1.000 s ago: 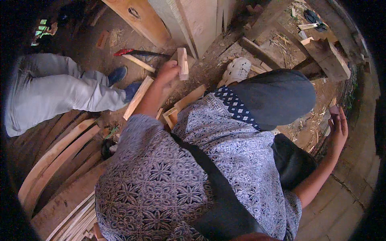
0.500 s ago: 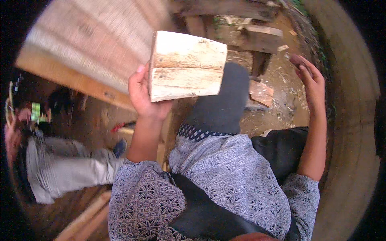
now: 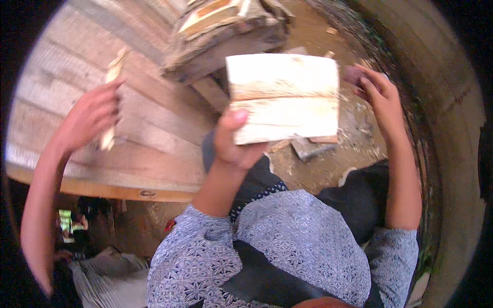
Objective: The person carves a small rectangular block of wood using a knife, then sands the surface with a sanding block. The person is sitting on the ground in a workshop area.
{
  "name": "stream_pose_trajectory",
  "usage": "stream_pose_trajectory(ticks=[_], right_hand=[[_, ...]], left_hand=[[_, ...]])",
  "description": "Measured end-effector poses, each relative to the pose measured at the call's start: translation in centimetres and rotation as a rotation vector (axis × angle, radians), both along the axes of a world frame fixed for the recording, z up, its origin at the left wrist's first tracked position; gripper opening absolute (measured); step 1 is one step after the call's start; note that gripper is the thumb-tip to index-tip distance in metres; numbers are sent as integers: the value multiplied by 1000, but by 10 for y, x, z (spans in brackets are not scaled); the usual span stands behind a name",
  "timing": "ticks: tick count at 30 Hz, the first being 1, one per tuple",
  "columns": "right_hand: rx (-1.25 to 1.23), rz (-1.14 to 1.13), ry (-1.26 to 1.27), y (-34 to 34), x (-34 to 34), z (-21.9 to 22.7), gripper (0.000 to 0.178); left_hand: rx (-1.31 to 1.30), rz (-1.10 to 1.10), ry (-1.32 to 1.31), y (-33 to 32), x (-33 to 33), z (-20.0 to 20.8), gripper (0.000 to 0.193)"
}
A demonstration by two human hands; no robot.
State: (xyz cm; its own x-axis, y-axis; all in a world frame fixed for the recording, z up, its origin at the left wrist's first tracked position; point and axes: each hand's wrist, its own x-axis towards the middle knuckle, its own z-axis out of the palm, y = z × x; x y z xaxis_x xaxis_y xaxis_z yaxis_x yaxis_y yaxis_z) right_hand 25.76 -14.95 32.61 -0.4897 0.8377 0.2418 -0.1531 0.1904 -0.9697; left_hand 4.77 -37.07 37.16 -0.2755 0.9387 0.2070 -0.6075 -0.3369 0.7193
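My left hand (image 3: 231, 141) grips a small pale wooden board (image 3: 287, 110) by its near left corner, the thumb lying on its face. A dark seam runs across the board's middle, and its upper part is washed out by light. To the right of the board, my right hand (image 3: 382, 97) pinches a small reddish-brown piece (image 3: 353, 75) between thumb and fingers. This looks like folded sandpaper, though blur hides its exact kind. The piece is apart from the board.
Another person's hand (image 3: 92, 115) holds a pale wood strip (image 3: 108, 137) over the plank tabletop (image 3: 154, 149) at left. A rough wooden block (image 3: 231, 43) stands at the far side. A grey block (image 3: 310, 149) lies on the ground (image 3: 359, 123) among shavings.
The board and my left hand have moved right, toward my right hand, as the view shifted. Another person's arm with a wood strip has come in at left.
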Motion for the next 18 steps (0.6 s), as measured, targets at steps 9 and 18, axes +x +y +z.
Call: stream_pose_trajectory(ticks=[9,18], right_hand=[[-435,117,-30,-30,-32,12,62],[-125,57,-139,-4,-16,8,50]], left_hand=[[32,-32,11,14,9,-20,78],[-25,-57,455,65,15,-32,84]])
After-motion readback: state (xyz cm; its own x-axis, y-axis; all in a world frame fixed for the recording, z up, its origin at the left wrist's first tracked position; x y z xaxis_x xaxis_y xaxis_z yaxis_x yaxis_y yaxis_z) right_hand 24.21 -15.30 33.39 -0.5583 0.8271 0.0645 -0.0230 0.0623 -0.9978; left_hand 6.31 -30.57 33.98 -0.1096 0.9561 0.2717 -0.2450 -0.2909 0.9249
